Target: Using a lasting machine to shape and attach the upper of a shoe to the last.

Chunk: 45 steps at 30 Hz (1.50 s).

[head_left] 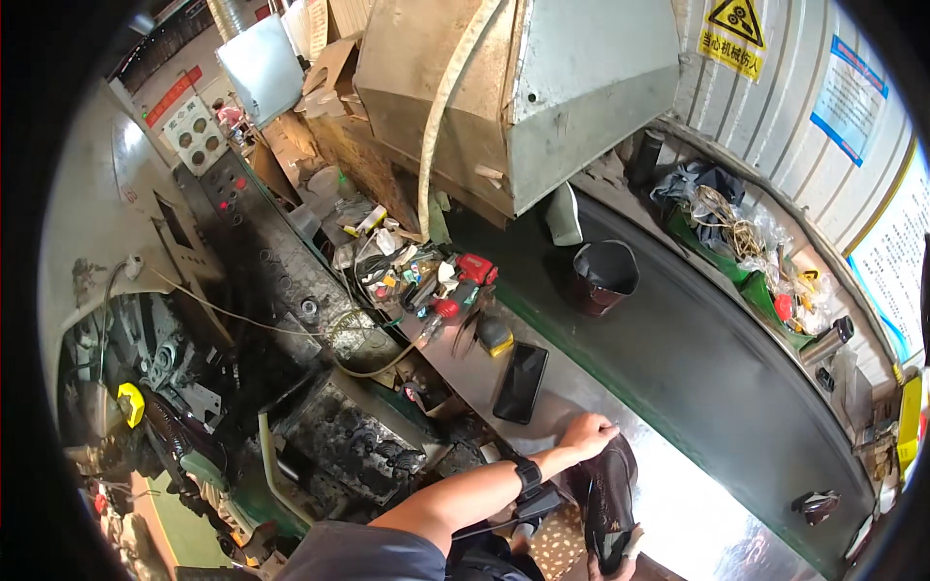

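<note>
A dark brown leather shoe (610, 489) is held over the near edge of the shiny metal table (683, 494), its toe pointing away from me. My left hand (589, 436) is closed on the toe end, with the fingers bent over its edge. At the bottom of the view my right hand (618, 560) grips the shoe's other end, around the dark opening; part of that hand is cut off by the frame. A black phone (521, 382) lies flat on the table just beyond my left wrist, which wears a black band.
Beyond the table runs a dark conveyor belt (722, 334) carrying a maroon bucket-shaped object (605, 279) and another dark brown shoe piece (817, 505). Small tools clutter the table's far end, beside a yellow-and-black tape measure (496, 336). A blackened machine (354, 441) stands left; a metal hood (591, 77) overhangs the belt.
</note>
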Tool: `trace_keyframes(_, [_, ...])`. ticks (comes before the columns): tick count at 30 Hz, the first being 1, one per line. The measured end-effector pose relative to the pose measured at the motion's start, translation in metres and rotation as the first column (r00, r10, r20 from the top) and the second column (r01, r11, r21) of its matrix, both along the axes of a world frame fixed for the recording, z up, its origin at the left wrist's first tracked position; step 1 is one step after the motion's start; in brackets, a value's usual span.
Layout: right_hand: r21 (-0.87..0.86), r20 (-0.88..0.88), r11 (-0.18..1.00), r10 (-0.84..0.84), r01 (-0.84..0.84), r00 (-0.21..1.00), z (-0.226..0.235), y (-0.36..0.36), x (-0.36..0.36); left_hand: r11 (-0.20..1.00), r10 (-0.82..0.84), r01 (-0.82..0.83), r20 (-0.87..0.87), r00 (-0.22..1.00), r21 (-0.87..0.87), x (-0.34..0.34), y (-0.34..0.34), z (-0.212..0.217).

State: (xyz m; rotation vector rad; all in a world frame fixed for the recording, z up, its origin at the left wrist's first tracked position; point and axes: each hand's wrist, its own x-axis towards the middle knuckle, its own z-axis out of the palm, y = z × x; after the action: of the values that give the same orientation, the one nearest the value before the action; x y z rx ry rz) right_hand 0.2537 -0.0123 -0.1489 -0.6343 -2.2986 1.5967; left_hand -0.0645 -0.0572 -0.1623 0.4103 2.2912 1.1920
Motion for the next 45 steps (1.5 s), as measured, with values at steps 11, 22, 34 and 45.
trace_keyframes(11, [0.041,0.195,0.988,0.137,-0.148,0.971,-0.068,0.032,0.046,0.968,-0.102,0.031,-0.276,0.956,-0.25,0.048,0.021,0.002])
trace_keyframes(22, [-0.46,0.116,0.875,0.231,-0.154,0.966,0.039,0.046,-0.03,0.99,0.134,-0.125,-0.182,0.974,0.059,0.043,-0.03,0.025])
trace_keyframes(34, [-0.627,0.064,0.746,0.335,-0.223,0.94,0.134,-0.1,-0.154,0.732,0.679,-0.588,-0.305,0.668,0.343,0.047,-0.236,0.147])
trace_keyframes(45, [-0.766,-0.237,0.359,0.612,-0.533,0.755,0.157,-0.345,-0.184,0.046,0.762,-0.817,-0.549,-0.343,0.574,0.118,-0.561,0.226])
